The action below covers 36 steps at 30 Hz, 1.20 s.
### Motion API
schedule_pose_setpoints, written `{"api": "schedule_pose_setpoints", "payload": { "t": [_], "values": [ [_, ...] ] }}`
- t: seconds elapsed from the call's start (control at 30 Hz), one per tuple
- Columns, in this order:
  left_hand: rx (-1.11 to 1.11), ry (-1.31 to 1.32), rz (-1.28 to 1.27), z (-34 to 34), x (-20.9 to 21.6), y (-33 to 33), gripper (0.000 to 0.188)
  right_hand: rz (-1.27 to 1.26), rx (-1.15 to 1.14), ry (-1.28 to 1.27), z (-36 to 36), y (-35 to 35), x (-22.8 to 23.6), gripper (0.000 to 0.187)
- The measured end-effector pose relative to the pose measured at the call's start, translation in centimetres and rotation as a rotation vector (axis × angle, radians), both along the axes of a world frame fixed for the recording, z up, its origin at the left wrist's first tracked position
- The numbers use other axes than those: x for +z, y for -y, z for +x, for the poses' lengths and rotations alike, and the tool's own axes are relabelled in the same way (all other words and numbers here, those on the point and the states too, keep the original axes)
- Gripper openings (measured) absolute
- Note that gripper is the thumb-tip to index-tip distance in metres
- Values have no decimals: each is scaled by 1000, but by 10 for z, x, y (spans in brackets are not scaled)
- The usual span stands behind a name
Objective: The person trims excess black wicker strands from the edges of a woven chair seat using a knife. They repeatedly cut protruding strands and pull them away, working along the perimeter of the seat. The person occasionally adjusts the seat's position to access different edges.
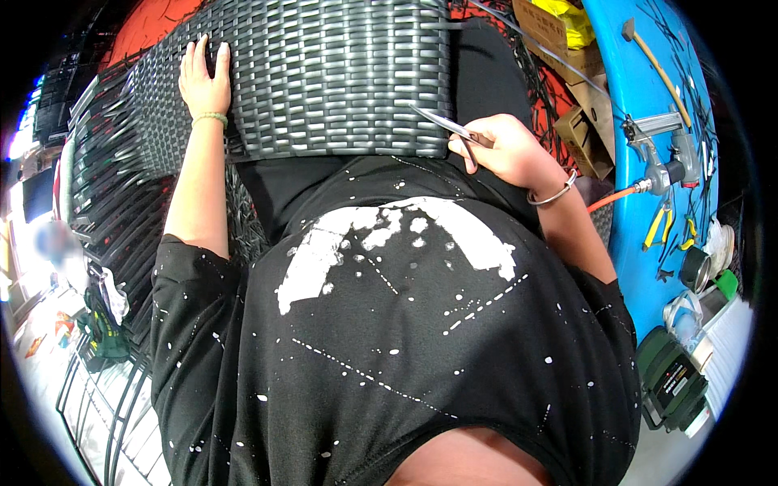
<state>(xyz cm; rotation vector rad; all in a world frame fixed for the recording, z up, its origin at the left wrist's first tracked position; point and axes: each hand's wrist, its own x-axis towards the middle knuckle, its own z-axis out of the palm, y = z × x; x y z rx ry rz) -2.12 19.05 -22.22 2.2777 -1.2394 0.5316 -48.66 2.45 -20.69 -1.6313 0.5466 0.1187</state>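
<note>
Wickerwork [340, 81] lies under the empty, spread left grip [205, 87]; the right grip [510, 151] clasps a pointed tool [442, 121].

A weaving workshop

A blue table [636, 279] carries a hammer [658, 74], yellow-handled pliers [668, 223] and a hose-fed tool [686, 159] (its hose [616, 195] bright orange); loose black strips [113, 223] bunch beside a woven wicker panel [340, 77], with cardboard boxes [543, 31] near the table.

Blue table [636, 296] — wooden-handled hammer [658, 72], staple gun [689, 156], yellow-handled pliers [667, 220] — all directly on it.
</note>
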Motion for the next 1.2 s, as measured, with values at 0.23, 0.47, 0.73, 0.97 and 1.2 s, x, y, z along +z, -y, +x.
{"api": "schedule_pose_setpoints", "payload": {
  "t": [0.23, 0.47, 0.73, 0.97, 1.2],
  "values": [
    [-11, 15, -10, 4, -3, -1, 61, -107, -138, 62, -5, -12, 2, 15],
    [13, 23, -12, 3, -3, -2, 61, -554, -53, 159, -14, -29, 30, 23],
    [3, 27, -1, 2, -2, 0, 59, -678, -13, 173, -22, -37, 26, 36],
    [-51, 73, 0, 10, 0, -3, 55, -768, 5, 304, -22, -34, 17, 29],
    [-42, 44, -1, 6, 0, -1, 57, -774, 130, 337, -25, -29, 11, 32]
  ]
}}
